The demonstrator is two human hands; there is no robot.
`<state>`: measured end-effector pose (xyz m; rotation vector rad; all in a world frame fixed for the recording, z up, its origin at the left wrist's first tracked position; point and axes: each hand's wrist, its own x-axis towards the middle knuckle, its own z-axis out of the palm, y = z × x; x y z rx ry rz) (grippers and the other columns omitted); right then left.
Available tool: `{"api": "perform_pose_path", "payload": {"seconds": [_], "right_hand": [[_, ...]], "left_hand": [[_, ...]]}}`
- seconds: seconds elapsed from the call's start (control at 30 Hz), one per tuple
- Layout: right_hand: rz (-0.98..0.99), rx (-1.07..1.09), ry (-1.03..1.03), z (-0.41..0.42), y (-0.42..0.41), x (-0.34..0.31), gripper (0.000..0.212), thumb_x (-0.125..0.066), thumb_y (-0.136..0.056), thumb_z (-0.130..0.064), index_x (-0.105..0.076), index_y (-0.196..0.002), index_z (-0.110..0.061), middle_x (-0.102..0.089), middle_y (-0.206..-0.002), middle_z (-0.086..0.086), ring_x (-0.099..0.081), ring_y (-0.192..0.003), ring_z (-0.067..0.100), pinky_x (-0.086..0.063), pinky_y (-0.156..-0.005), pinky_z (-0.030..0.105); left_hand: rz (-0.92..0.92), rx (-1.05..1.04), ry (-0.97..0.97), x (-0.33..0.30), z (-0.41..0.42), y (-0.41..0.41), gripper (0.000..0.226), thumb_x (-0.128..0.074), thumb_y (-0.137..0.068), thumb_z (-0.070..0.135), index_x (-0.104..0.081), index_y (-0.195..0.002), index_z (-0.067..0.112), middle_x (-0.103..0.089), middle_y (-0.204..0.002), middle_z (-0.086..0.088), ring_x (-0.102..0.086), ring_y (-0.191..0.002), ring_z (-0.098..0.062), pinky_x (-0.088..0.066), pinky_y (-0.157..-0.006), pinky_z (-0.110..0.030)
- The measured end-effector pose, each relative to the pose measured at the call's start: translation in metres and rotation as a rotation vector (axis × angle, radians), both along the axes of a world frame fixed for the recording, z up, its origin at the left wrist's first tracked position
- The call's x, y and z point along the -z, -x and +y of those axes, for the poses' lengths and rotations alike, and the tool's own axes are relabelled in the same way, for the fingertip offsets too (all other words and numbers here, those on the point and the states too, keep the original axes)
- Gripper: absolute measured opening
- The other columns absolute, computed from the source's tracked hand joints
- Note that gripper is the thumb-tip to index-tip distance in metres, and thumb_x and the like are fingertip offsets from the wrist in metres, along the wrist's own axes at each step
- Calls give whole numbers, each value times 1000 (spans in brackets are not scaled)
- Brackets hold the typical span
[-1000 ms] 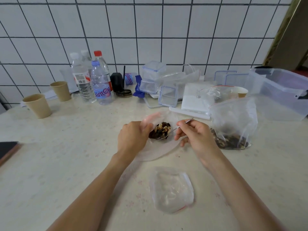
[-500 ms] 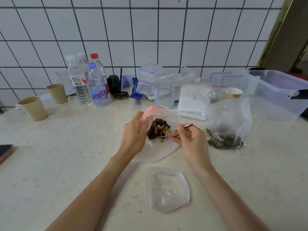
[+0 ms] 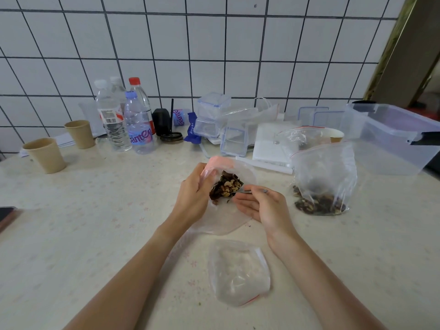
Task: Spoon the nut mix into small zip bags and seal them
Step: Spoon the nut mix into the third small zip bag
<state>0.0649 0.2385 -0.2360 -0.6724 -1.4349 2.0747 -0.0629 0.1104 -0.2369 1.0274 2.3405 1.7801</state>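
Observation:
My left hand (image 3: 192, 198) grips the red-edged mouth of a small clear zip bag (image 3: 226, 220) and holds it open above the table. A heap of nut mix (image 3: 226, 186) sits in the opening. My right hand (image 3: 264, 208) holds a metal spoon (image 3: 250, 191) whose bowl is at the nuts; the bowl itself is mostly hidden. A large zip bag (image 3: 323, 177) with nut mix at its bottom stands to the right. Another small zip bag (image 3: 238, 272), empty and flat, lies nearer to me.
Along the tiled wall stand two paper cups (image 3: 45, 154), water bottles (image 3: 139, 125), clear lidded containers (image 3: 212, 115), a white box (image 3: 271, 144) and a big clear tub (image 3: 392, 136). A dark phone (image 3: 6, 214) lies at the left edge.
My left hand has lifted and tilted the small bag's mouth up. My right hand has turned palm-up and lowered the spoon handle; the nut heap stays at the opening.

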Motion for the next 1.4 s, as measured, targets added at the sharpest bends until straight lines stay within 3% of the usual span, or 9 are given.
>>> {"api": "perform_pose_path", "payload": {"seconds": [0.23,0.37,0.47,0.63,0.87,1.0,1.17,1.27,1.4], "right_hand": [[35,-3,54,2,-4,0,29,-45,-109,-11,-69,-110,5,-77,-100,26,-78,-92,33,-66,-77,38],[39,-18,46,3,-5,1,29,-44,-110,-11,-69,-111,4,-77,-101,24,-78,-92,33,-66,-75,38],[36,-25,53,3,-7,-1,30,-44,-109,-12,-69,-112,4,-77,-102,25,-78,-95,34,-65,-76,41],[8,-51,10,6,-13,-12,30,-44,-110,-14,-68,-113,2,-77,-102,24,-77,-98,33,-66,-73,48],[35,-57,-6,2,-35,-34,28,-43,-109,-11,-68,-111,2,-77,-101,24,-77,-99,35,-66,-71,50],[72,-62,-20,3,-59,-47,29,-42,-109,-11,-67,-113,2,-76,-106,26,-76,-102,36,-64,-67,44],[115,-93,-67,1,-101,-58,29,-42,-108,-12,-66,-115,3,-76,-106,27,-75,-103,39,-64,-66,43],[107,-113,-86,-2,-128,-58,31,-41,-107,-14,-65,-115,4,-74,-107,30,-74,-104,42,-63,-64,40],[84,-118,-103,-9,-157,-51,32,-44,-104,-16,-65,-113,6,-72,-106,34,-73,-103,46,-63,-64,42]], "left_hand": [[48,-161,-43,0,0,4,18,-49,-108,27,-62,-120,31,-71,-102,13,-68,-96,-7,-59,-82,-37],[100,-234,-45,-2,-2,7,21,-55,-106,23,-61,-126,28,-66,-100,26,-62,-95,12,-47,-73,-8],[42,-197,-46,-8,-5,7,33,-64,-101,20,-57,-132,29,-63,-108,27,-58,-95,21,-45,-73,0],[87,-120,-13,-18,-13,3,60,-80,-90,22,-48,-140,29,-60,-123,22,-58,-112,3,-41,-89,-7],[166,-147,19,-35,-31,-10,55,-75,-93,31,-50,-142,28,-57,-138,18,-51,-126,-2,-40,-107,-26],[280,-165,39,-43,-43,-27,42,-71,-96,35,-54,-134,33,-52,-131,26,-41,-114,10,-35,-101,-25],[475,-125,69,-41,-64,-53,23,-67,-97,34,-62,-119,27,-60,-112,16,-58,-98,-1,-47,-84,-21],[429,-31,175,-37,-74,-65,15,-59,-96,47,-63,-103,34,-64,-90,20,-63,-76,-2,-47,-63,-19],[387,55,415,-27,-75,-75,30,-49,-98,60,-66,-91,37,-68,-87,21,-63,-67,0,-50,-63,-25]]}}
